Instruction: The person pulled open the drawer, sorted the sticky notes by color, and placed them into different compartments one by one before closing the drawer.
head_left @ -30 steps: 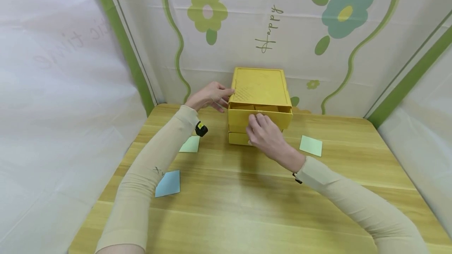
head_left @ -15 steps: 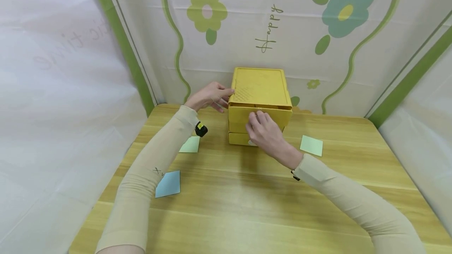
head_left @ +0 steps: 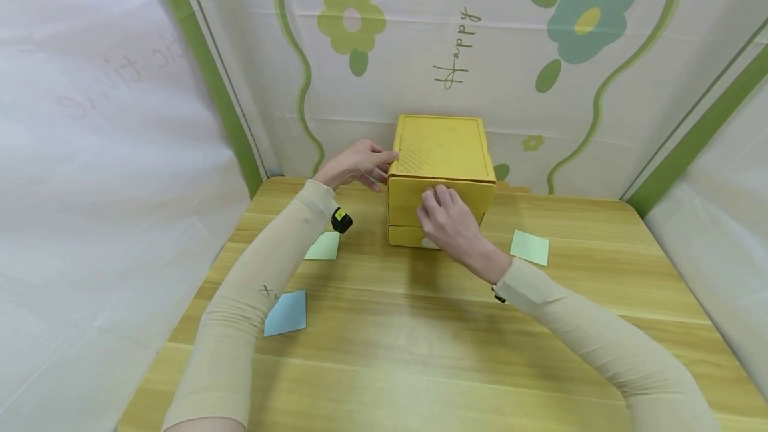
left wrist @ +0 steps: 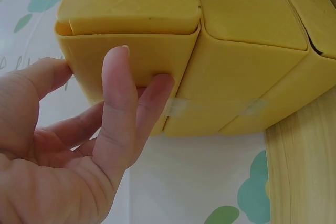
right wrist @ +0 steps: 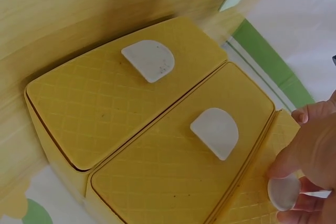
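Currently my right hand [head_left: 453, 219] is at the front of the yellow drawer box [head_left: 441, 142], pinching the white knob [right wrist: 283, 191] of the top drawer [head_left: 408, 202] between thumb and fingers. A thin dark line shows along the upper edge of that drawer, just above my knuckles.

My left hand [head_left: 357, 162] rests against the left side of the same box, fingers loosely extended. Its thumb touches the edge of the top panel; two fingertips lie against the side wall. Strips of clear tape [left wrist: 212, 107] run across the side wall, just beyond those fingertips.

Below my right hand, the middle drawer [right wrist: 184, 171] and the bottom drawer [right wrist: 94, 98] sit shut, each with its own white knob, [right wrist: 216, 134] and [right wrist: 149, 59] respectively.

Right of my right hand, one pale green note [head_left: 530, 247] lies flat on the wooden table [head_left: 408, 345]. Below my left hand, a second green note [head_left: 324, 247] is partly covered by my beige sleeve [head_left: 252, 292]; nearer me, a blue note [head_left: 285, 313] is also partly hidden by it. Beyond both hands hangs a white curtain [head_left: 414, 52] printed with flowers.
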Demonstrator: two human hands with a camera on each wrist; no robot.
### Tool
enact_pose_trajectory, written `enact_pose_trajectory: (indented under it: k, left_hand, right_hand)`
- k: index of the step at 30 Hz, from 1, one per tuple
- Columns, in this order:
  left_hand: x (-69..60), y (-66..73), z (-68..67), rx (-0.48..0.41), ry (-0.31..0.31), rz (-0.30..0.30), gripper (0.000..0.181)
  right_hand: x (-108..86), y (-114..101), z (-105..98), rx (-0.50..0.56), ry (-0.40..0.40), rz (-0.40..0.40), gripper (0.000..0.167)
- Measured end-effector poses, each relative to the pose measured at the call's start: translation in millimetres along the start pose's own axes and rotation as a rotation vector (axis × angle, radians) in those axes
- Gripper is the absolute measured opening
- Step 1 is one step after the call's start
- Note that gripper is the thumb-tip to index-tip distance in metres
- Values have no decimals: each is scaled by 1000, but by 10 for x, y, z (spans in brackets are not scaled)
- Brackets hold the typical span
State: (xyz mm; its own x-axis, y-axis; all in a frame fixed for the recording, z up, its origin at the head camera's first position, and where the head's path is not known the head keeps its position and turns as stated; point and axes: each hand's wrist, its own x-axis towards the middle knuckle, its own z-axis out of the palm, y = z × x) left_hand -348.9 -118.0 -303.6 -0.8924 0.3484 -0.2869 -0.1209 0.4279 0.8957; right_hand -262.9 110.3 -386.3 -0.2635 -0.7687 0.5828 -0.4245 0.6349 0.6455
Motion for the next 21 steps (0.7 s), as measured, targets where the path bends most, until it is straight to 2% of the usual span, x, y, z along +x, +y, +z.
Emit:
enact_pose_trajectory:
  k: [18, 21]
  left_hand:
    - [-14, 21, -1, -15, -6, -8, 38]
    - [-17, 20, 0, -16, -7, -9, 39]
  right_hand:
    - [24, 34, 70, -19, -10, 26, 7]
    - [1, 37, 62, -10, -10, 29, 13]
